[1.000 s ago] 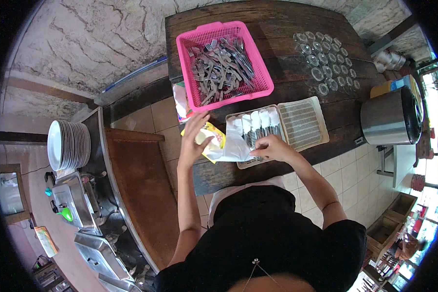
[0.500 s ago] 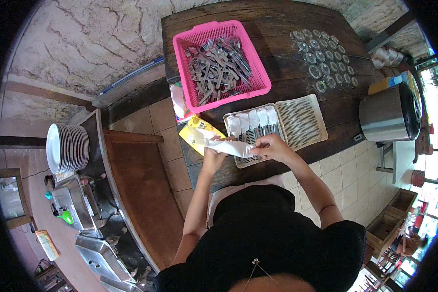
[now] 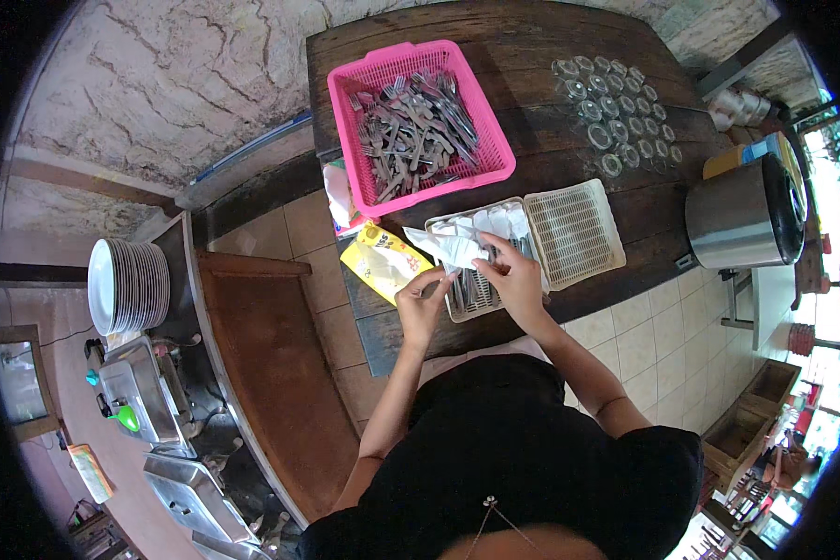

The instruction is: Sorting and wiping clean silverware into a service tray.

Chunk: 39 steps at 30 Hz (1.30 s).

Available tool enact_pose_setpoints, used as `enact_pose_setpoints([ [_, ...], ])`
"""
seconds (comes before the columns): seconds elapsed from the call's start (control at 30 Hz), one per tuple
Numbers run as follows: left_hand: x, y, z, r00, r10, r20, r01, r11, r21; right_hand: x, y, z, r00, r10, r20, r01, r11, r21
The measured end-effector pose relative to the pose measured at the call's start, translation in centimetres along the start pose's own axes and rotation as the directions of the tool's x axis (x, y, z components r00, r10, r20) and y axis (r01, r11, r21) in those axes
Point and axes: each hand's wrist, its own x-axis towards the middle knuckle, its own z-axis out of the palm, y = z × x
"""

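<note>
Pinching white paper napkin (image 3: 450,248) at frame centre: right hand (image 3: 521,283) clamped on it, left hand (image 3: 421,313) at its lower edge, grip unclear. Held over cream plastic basket (image 3: 469,315), presumably keeping wrapped cutlery (image 3: 506,222) within easy reach.

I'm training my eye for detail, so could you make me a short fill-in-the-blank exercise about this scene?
1. The right hand holds a napkin coloured ____.
2. The yellow packet lies to the ____ of the napkin.
3. The basket heaped with cutlery is ____.
4. The glasses stand to the ____ of that basket.

Missing words: white; left; pink; right.
</note>
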Motion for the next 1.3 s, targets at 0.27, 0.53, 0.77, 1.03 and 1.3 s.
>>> enact_pose_setpoints([
  [0.27,0.5,-0.3,1.1,0.998,0.051,-0.028,-0.057,0.962,-0.266,-0.8,0.5,1.5,0.991,-0.113,-0.071,0.116,0.993,0.040],
  [0.53,0.2,-0.5,1.2,0.994,0.038,-0.102,-0.051,0.990,-0.132,-1.7,1.5,2.9,0.995,0.057,0.087,-0.081,0.945,0.316],
  [0.77,1.2,-0.2,-0.3,0.937,0.349,0.002,-0.342,0.919,0.198,-2.2,2.5,3.2,0.981,0.030,0.190,-0.114,0.885,0.452],
  [1.03,2.7,-3.1,0.1,0.968,0.169,0.187,-0.180,0.983,0.043,-2.5,4.8,3.8,0.954,0.084,0.287,-0.251,0.747,0.616],
  [1.3,4.6,-3.0,3.2,0.964,0.054,0.261,-0.005,0.982,-0.187,0.8,5.1,3.2,0.997,-0.025,-0.070,0.055,0.876,0.478],
])
